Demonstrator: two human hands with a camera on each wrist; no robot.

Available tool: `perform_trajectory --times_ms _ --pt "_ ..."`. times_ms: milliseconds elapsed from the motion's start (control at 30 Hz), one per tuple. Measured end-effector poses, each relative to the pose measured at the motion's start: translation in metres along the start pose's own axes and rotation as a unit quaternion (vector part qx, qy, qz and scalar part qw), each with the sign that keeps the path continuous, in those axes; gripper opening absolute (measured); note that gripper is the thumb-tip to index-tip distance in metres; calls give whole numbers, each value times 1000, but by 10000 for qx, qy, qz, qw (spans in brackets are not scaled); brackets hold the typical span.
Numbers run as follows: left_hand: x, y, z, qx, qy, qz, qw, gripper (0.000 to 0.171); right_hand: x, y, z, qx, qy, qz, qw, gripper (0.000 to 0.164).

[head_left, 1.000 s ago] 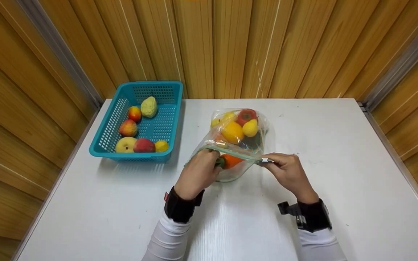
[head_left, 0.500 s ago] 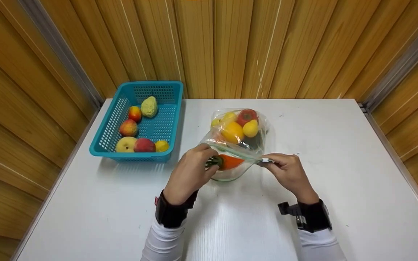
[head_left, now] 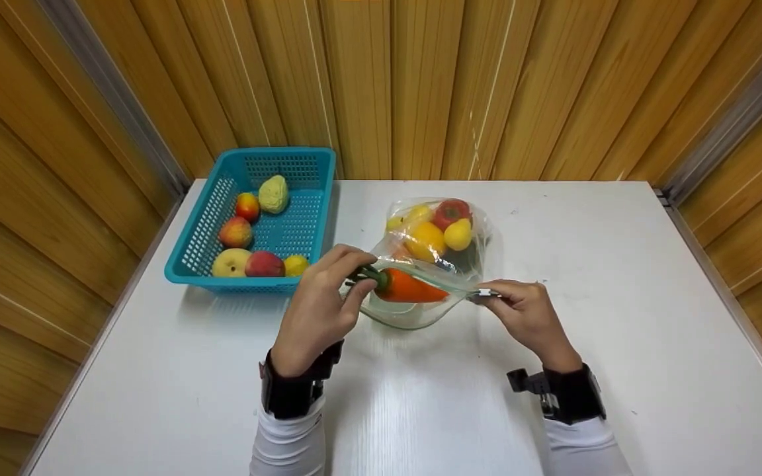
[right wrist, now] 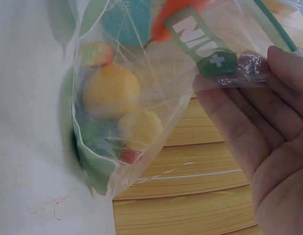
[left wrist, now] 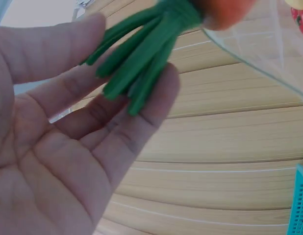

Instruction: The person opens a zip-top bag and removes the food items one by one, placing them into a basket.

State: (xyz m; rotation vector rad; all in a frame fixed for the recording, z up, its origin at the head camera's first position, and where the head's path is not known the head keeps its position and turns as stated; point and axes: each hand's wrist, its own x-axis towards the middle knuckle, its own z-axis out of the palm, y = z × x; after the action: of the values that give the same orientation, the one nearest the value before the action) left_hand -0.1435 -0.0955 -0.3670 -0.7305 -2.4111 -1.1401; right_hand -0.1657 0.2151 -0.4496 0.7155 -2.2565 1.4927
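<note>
Head view is showing a person's left hand (head_left: 318, 311) pinching the dark green cut stalks of a plump orange carrot (head_left: 411, 285) between thumb and fingers. Its orange body is lying in the open mouth of a clear plastic bag with a pale green rim (head_left: 402, 316), tip pointing right, while the stalks are sticking out past the left side of the mouth. Opposite, the right hand (head_left: 525, 314) is gripping the bag's right corner, thumb against fingers, just beside a small white piece (head_left: 485, 292) on the rim. Right wrist view is showing that grip near a green label with white lettering (right wrist: 203, 41).

Inside the bag, a round orange-yellow fruit (head_left: 426, 241), a smaller yellow fruit (head_left: 458, 235) and a round red piece (head_left: 452, 213) are resting beyond the carrot. Well to the left, a teal perforated plastic basket (head_left: 235, 283) is standing on the white table (head_left: 573, 238), holding a knobbly pale green fruit (head_left: 274, 194), a reddish-orange fruit (head_left: 235, 233), a red fruit (head_left: 265, 264) and others. Behind, a wooden slatted wall (head_left: 421, 86) is rising.
</note>
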Motion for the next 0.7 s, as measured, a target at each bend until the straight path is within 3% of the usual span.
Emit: perform_trajectory --times_ms 367,700 --pt "-4 -5 -16 -501 1095 656 9905 20 0 -1 1 -15 46 94 9999 18" --pt "-7 -7 -21 -1007 1973 718 9725 17 0 -1 2 -4 17 -37 10000 18"
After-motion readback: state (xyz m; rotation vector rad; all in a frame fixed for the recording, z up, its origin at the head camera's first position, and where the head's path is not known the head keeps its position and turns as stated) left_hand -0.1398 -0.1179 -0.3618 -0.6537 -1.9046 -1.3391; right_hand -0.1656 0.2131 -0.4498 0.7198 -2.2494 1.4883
